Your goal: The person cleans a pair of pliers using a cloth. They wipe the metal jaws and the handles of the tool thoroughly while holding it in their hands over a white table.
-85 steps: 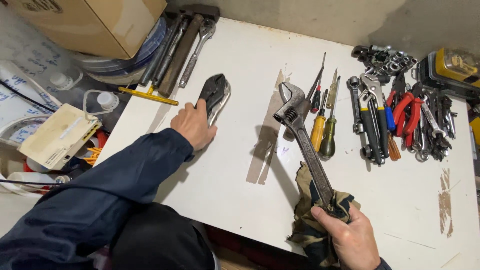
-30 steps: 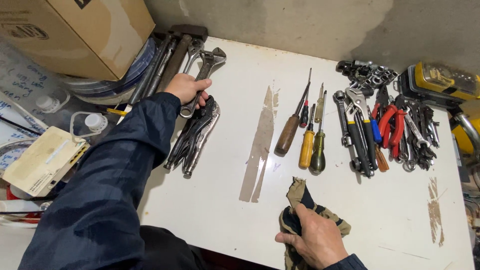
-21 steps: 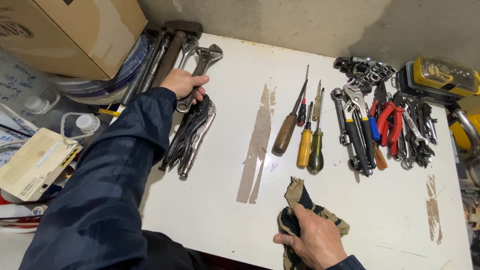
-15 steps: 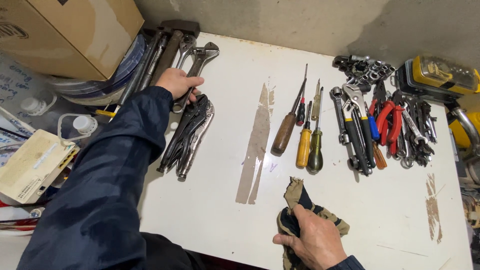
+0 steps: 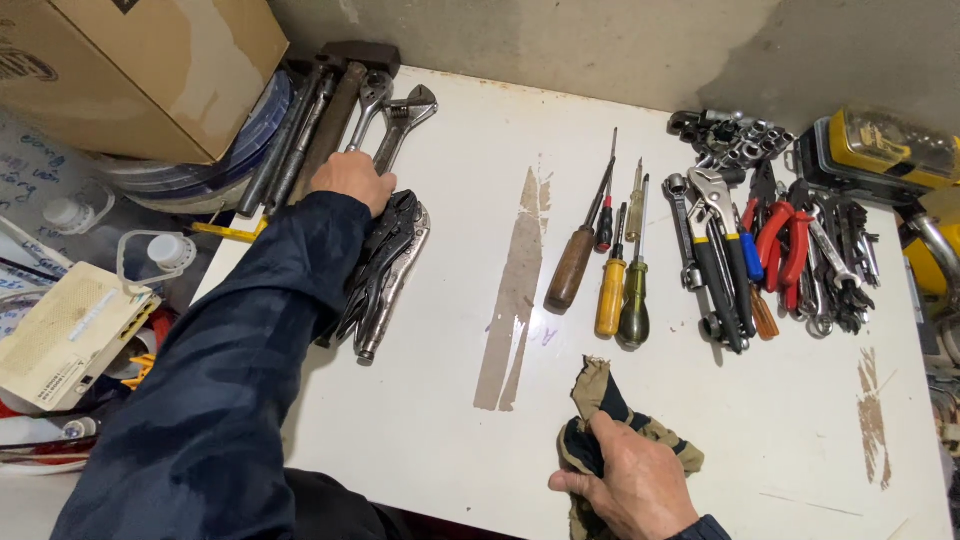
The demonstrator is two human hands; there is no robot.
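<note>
Left hand: the left hand [image 5: 351,180] is reaching to the far left of the white tabletop [image 5: 450,400], fingers curled down over the handle end of the grey steel adjustable wrench [image 5: 400,118]; whether it is truly gripping, I cannot tell.
Wrench: it is lying flat at the far left, jaw pointing away, beside a long steel spanner [image 5: 366,100].
Locking pliers: the dark steel locking pliers [image 5: 385,270] are lying just near of that hand, partly under the dark blue sleeve [image 5: 250,340].
Right hand: the right hand [image 5: 630,485] is pressing down at the near edge, fingers bunched on the crumpled olive and navy rag [image 5: 600,400].
Middle: the wooden and yellow handled screwdrivers [image 5: 605,270] are lying in a row.
Far right: the red handled pliers [image 5: 785,245] are resting among heaped spanners.
</note>
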